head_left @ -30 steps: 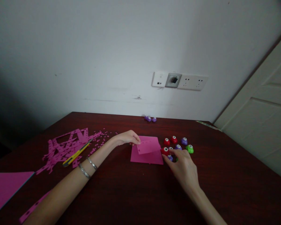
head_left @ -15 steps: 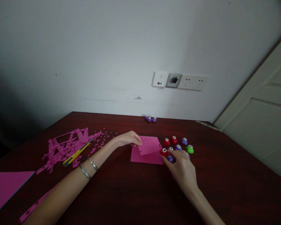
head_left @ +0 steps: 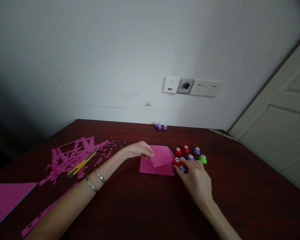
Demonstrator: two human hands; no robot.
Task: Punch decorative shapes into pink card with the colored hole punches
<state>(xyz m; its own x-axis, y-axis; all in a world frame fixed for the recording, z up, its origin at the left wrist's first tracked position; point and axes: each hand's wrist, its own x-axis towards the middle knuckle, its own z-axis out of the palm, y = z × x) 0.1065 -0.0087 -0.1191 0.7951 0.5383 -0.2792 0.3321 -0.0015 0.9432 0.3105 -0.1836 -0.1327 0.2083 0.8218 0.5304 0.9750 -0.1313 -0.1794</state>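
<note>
My left hand (head_left: 143, 150) pinches the left edge of a small pink paper sheet (head_left: 162, 159), holding it tilted above a larger pink sheet (head_left: 150, 169) that lies on the table. Small dark marks or holes show along the small sheet's edges. Between the thumb and fingers of my right hand (head_left: 196, 176) is a small red craft punch (head_left: 176, 162), just right of the paper. Close to that hand stand two more red punches, a green punch (head_left: 202, 159) and several purple punches (head_left: 196, 151), some partly hidden by my fingers.
On the left, a heap of pink paper strips (head_left: 86, 146) and tiny cut bits (head_left: 106, 155) lie around a yellow utility knife (head_left: 81, 165). A pink sheet (head_left: 10, 200) sits at the far left. Purple punches (head_left: 159, 127) stand near the wall, below sockets (head_left: 206, 88).
My left hand has shifted slightly right with the small sheet, which has turned a little. My right hand and the red punch have also moved slightly right.
</note>
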